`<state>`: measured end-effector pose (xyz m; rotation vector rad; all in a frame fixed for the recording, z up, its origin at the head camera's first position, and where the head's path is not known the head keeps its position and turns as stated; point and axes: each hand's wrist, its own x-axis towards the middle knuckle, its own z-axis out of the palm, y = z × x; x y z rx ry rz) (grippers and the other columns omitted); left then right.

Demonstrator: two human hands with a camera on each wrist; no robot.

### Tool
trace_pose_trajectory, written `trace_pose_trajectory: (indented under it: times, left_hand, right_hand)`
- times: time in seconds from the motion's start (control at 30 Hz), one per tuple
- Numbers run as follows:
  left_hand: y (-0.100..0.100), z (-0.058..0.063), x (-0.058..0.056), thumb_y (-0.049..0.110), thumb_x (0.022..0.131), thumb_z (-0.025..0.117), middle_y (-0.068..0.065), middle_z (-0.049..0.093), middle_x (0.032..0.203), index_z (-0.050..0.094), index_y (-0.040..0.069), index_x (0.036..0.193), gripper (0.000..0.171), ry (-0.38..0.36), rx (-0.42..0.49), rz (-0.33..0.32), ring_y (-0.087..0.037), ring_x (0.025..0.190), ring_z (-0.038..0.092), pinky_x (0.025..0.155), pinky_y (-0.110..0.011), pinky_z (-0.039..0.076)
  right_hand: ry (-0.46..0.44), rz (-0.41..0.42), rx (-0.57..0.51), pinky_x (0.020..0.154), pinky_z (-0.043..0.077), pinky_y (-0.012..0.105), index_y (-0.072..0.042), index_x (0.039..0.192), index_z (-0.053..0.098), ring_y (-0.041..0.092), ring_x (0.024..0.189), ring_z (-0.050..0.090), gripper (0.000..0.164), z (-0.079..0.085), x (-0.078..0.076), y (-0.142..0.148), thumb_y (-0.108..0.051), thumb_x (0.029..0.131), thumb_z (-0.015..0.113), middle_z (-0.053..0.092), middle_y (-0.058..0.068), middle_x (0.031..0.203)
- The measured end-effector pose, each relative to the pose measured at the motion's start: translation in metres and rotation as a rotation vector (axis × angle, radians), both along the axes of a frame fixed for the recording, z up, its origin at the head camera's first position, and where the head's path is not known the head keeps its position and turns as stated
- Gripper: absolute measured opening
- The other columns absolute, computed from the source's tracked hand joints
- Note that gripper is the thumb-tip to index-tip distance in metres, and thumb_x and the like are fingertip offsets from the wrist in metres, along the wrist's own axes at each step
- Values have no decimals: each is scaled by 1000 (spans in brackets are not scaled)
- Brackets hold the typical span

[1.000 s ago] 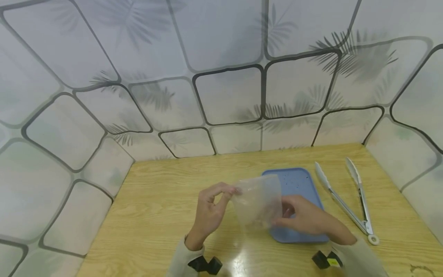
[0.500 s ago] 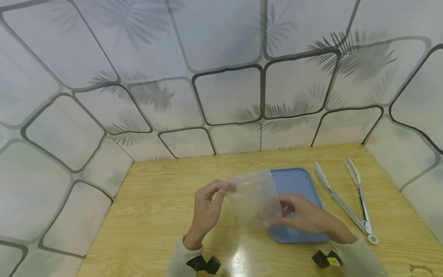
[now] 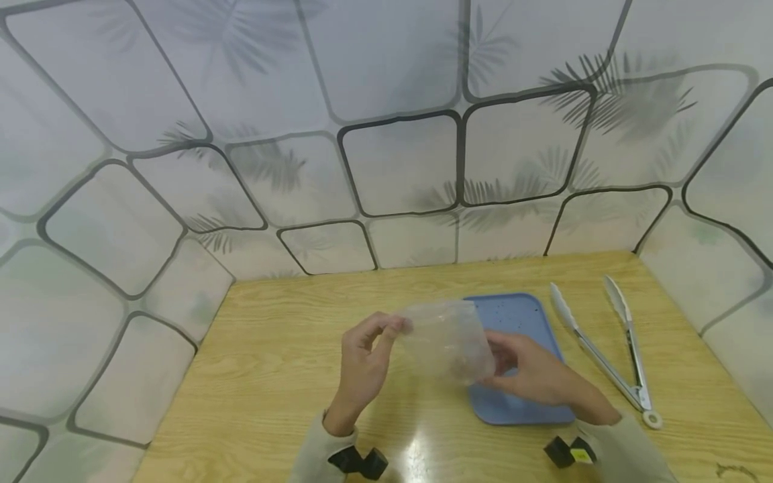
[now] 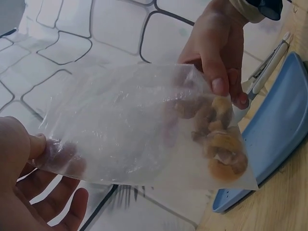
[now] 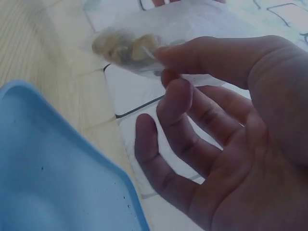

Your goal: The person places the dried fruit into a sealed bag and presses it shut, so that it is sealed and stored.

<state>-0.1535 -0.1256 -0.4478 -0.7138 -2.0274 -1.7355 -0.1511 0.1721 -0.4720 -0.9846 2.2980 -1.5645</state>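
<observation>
Both hands hold a translucent plastic bag point(image 3: 443, 342) up over the table, stretched between them. My left hand point(image 3: 365, 362) pinches its left end between thumb and forefinger, with the other fingers loosely bent in the left wrist view. At the opposite end my right hand point(image 3: 531, 372) pinches the edge with thumb and fingertips. Several rounded brown-orange pieces point(image 4: 224, 151) lie inside the bag, gathered near the right hand; their kind is blurred by the plastic. Below and behind the right hand is a blue tray point(image 3: 510, 322) with small dark specks on it.
Metal tongs point(image 3: 633, 345) with pale tips lie spread on the table, right of the tray. The wooden table point(image 3: 284, 376) meets a patterned wall point(image 3: 398, 168) at the back and sides.
The bag's lower edge has risen a little, and its upper right corner has shifted slightly left, uncovering more of the tray. Both hands keep their pinch on it.
</observation>
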Motion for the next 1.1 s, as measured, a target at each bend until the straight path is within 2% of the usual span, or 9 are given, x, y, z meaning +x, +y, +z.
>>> trace_pose_trajectory:
  times: [0.17,0.43,0.53,0.63,0.7,0.77,0.93,1.03,1.1]
  left_hand:
    - [8,-5,2,-8,105,61,-25,78,96,75,-5,100,15,19,34,1,-11,95,76,94,-31,64]
    - [9,-9,2,-8,107,58,-30,76,95,73,-10,102,16,-4,105,38,-6,90,75,86,-28,65]
    - [8,-9,1,-8,107,58,-30,76,95,73,-10,102,17,-10,96,33,-6,90,74,86,-27,65]
    - [5,-7,-2,-7,108,57,-29,76,94,74,-10,103,18,-10,88,48,-6,89,74,83,-27,65]
    - [4,-4,-3,-5,108,56,-28,76,93,74,-9,103,19,-13,91,71,-5,88,74,82,-26,64]
    - [1,-3,-4,-5,109,56,-29,75,92,74,-9,103,19,-17,98,93,-4,87,73,80,-24,63]
    - [-3,1,-6,-5,108,57,-31,74,89,74,-12,101,20,-11,111,113,-1,83,73,77,-23,64]
    - [-5,2,-7,-7,108,57,-30,74,88,74,-13,101,19,13,124,116,-1,79,73,73,-24,64]
    - [-5,2,-7,-8,107,58,-30,74,88,74,-13,101,18,22,128,104,-2,78,73,70,-24,64]
  right_hand:
    - [-48,14,36,73,65,31,0,151,57,5,92,74,61,-3,1,2,-8,95,82,75,20,125]
    - [-140,-2,115,66,60,27,-1,127,74,10,75,73,30,0,-1,1,-15,100,77,81,9,96]
    - [-107,-4,109,63,59,26,-3,120,78,6,72,71,25,1,-1,1,-15,98,80,81,6,92]
    - [-53,22,81,62,57,24,-8,95,78,-3,68,60,11,1,1,1,-18,96,84,74,1,78]
    - [-20,52,44,65,58,24,-11,81,70,-5,69,54,21,0,2,1,-17,96,84,65,2,71]
    - [5,79,19,69,60,25,-14,74,61,-5,69,49,32,0,2,1,-17,97,84,57,5,67]
    - [33,125,19,82,64,29,-13,82,74,3,73,66,20,-2,2,3,-13,102,76,72,6,75]
    - [70,119,69,81,64,28,-12,93,82,5,79,72,14,-4,-1,5,-13,104,73,80,3,85]
    - [84,107,115,80,63,27,-13,100,85,2,84,73,13,-6,-3,6,-14,104,73,83,0,91]
